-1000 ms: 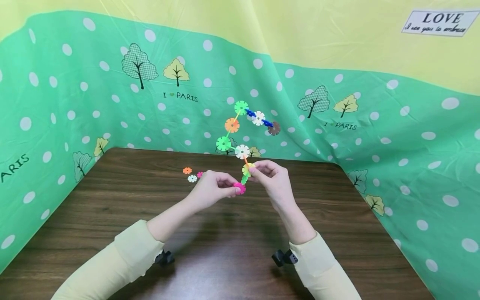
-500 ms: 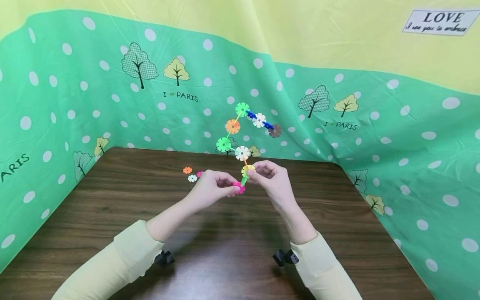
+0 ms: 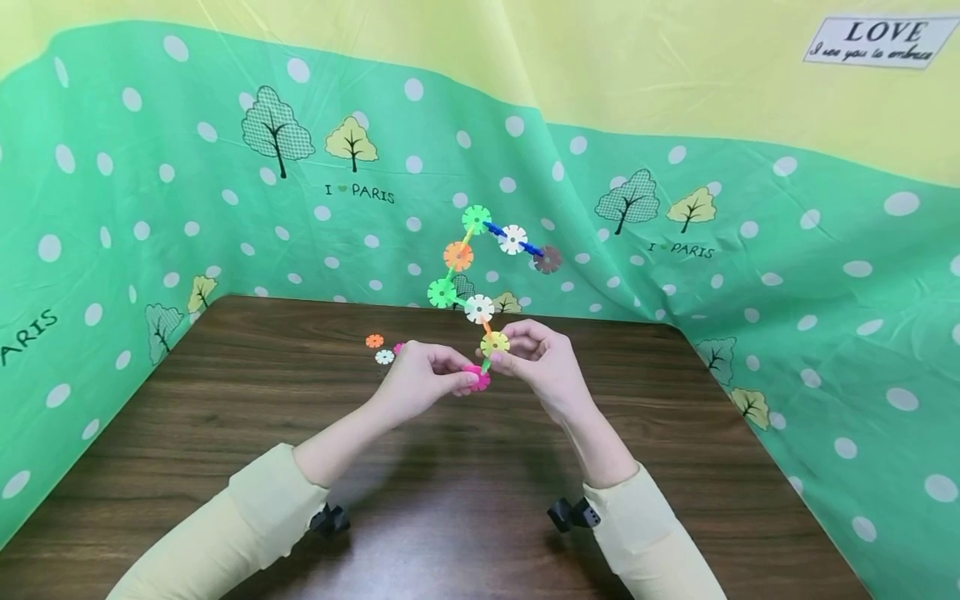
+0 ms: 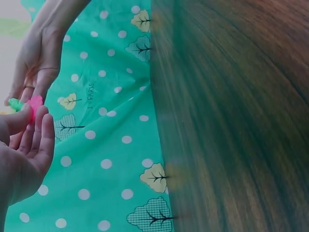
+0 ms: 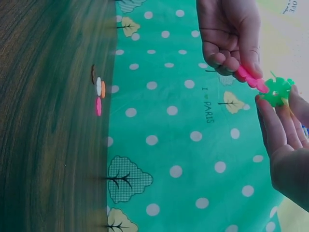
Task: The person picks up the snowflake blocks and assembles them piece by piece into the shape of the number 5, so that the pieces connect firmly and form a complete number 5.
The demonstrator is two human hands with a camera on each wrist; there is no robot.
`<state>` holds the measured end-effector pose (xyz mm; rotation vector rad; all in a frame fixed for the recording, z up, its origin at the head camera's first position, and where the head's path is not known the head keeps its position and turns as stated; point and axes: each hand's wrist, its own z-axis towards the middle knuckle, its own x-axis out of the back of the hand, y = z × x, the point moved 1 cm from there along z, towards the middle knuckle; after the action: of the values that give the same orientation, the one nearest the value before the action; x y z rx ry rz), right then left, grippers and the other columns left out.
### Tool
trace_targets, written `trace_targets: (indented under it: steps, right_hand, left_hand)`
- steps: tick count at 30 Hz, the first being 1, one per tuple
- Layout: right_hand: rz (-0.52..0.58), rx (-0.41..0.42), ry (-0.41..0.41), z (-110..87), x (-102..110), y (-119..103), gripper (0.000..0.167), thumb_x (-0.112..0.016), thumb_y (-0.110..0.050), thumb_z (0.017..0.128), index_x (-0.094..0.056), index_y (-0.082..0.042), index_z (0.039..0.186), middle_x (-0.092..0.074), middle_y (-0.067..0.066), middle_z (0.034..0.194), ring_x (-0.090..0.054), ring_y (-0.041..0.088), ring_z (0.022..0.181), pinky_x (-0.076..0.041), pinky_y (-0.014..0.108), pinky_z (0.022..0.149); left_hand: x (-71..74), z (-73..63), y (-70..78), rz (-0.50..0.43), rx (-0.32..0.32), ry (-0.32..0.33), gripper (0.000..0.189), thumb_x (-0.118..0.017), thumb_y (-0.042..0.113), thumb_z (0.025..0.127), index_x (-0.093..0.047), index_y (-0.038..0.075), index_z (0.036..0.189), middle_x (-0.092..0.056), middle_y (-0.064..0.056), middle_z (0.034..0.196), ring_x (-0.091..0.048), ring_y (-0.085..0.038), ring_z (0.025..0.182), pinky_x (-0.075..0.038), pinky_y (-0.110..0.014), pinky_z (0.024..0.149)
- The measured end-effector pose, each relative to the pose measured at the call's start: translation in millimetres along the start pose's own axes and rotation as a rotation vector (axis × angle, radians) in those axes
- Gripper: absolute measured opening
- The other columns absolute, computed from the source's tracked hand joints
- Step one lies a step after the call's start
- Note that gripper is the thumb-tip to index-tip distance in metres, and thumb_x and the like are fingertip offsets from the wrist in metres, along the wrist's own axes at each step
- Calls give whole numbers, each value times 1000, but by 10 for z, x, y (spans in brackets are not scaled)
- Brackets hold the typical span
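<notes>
A chain of slotted plastic snowflake discs (image 3: 478, 309) rises above the table between both hands. At its lower end my left hand (image 3: 416, 379) pinches a pink disc (image 3: 478, 380) between thumb and fingers. My right hand (image 3: 543, 362) grips the chain just above, its thumb over the lower edge of a yellow disc (image 3: 495, 343). A green disc (image 5: 276, 92) links pink and yellow; in the right wrist view it meets the pink disc's edge. Higher up, the chain zigzags through green, orange (image 3: 458, 256) and white discs, then slopes right along blue ones to a brown disc (image 3: 547, 259).
Loose discs lie on the wooden table (image 3: 285, 400) beyond my left hand: orange (image 3: 374, 341), white (image 3: 385, 357) and pink, partly hidden. The right wrist view also shows a brown disc (image 5: 93, 74) there. A green and yellow printed curtain (image 3: 225, 200) surrounds the table.
The chain has turned slightly and its upper part has shifted a little left. The yellow disc now faces the head camera more squarely. Both hands stay nearly in place.
</notes>
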<state>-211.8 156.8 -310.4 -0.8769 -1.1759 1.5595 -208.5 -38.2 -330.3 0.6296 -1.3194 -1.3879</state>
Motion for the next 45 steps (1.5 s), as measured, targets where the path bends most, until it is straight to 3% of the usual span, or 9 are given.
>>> trace_targets:
  steps: [4,10,18,26,31,40,45]
  right_hand:
    - [12,-21,-27,0,6,-18,24,-72,-1,81,-59,-2,102,-73,6,91,-68,31,95,-55,39,80]
    - [23,-43,-33,-15,-2,-40,26,-71,-1,82,-59,-1,104,-73,5,94,-69,23,92,-55,38,79]
    - [56,-55,-2,-8,-33,-41,25,-68,3,83,-59,-2,105,-71,3,91,-70,18,87,-55,37,78]
    - [144,-56,19,-23,-62,-82,21,-65,5,85,-56,-3,103,-70,5,97,-69,22,95,-54,37,81]
    - [190,-44,20,-28,-71,-68,19,-62,5,87,-56,-4,101,-70,6,98,-69,22,96,-54,36,81]
    - [178,-31,34,-32,-73,-56,20,-64,2,87,-55,-4,104,-71,7,99,-65,31,103,-53,37,82]
    - [190,-45,44,-34,-93,-48,19,-63,3,87,-54,-4,102,-70,8,100,-66,28,101,-53,37,83]
  left_hand:
    - [-26,-1,-4,-16,-11,38,11,-78,14,77,-75,6,85,-72,-5,73,-69,-22,67,-58,-37,68]
    - [-59,-6,1,-47,-13,65,11,-77,10,77,-75,3,85,-72,-9,75,-69,-17,67,-58,-34,68]
    - [-75,12,-16,-53,-36,103,12,-78,11,76,-75,2,84,-72,-10,75,-69,-23,68,-57,-28,65]
    - [-72,-85,277,-100,-31,131,11,-73,0,79,-72,-7,87,-71,-20,79,-70,-32,72,-58,-31,68]
    - [-80,-76,253,-134,-12,159,11,-74,0,78,-72,-8,86,-71,-21,79,-70,-29,71,-58,-31,67]
    - [-121,-57,228,-142,-50,198,11,-74,1,79,-72,-7,86,-71,-20,79,-70,-26,69,-58,-31,66]
    - [-121,-34,160,-166,-39,192,12,-73,0,79,-72,-8,87,-71,-20,80,-70,-24,68,-58,-31,65]
